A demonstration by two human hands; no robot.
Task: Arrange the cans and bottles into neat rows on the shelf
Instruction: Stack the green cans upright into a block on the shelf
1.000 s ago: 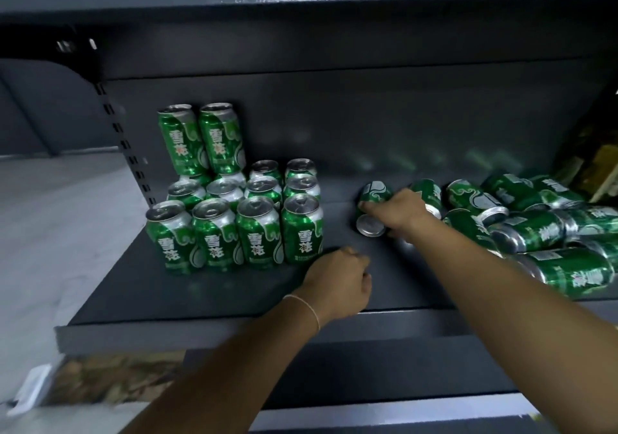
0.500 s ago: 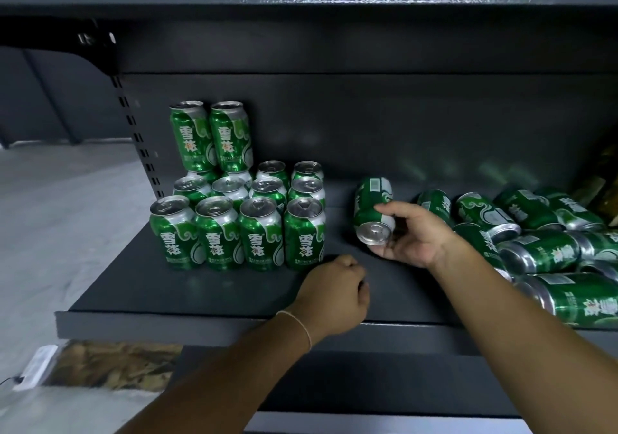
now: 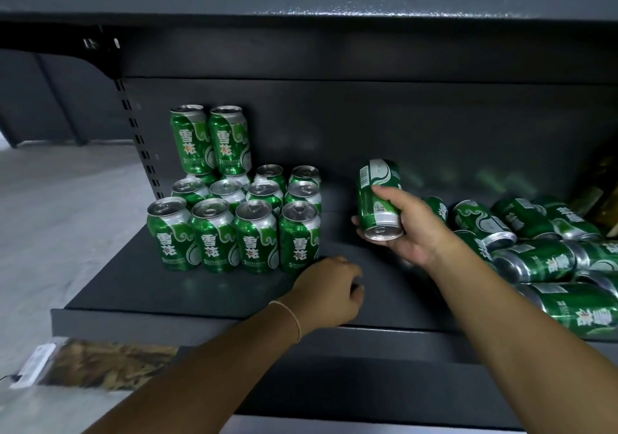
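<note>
My right hand [image 3: 406,229] grips a green can [image 3: 378,196] and holds it above the dark shelf [image 3: 200,286], tilted with its silver end toward me. Left of it, several upright green cans [image 3: 234,229] stand in neat rows, with two more cans [image 3: 210,139] stacked on the back row. A pile of green cans [image 3: 535,253] lies on its side at the right of the shelf. My left hand [image 3: 329,291] rests on the shelf near its front edge, fingers curled and holding nothing, just right of the front row.
The shelf above [image 3: 301,2] overhangs the cans. A slotted upright post [image 3: 140,142] marks the shelf's left end, with grey floor [image 3: 50,216] beyond. A patterned packet [image 3: 100,363] lies below the shelf at the lower left. Brownish items [image 3: 602,196] sit at the far right.
My right hand has lifted the can off the shelf from the pile's left end and turned it more upright. My left hand has stayed in place.
</note>
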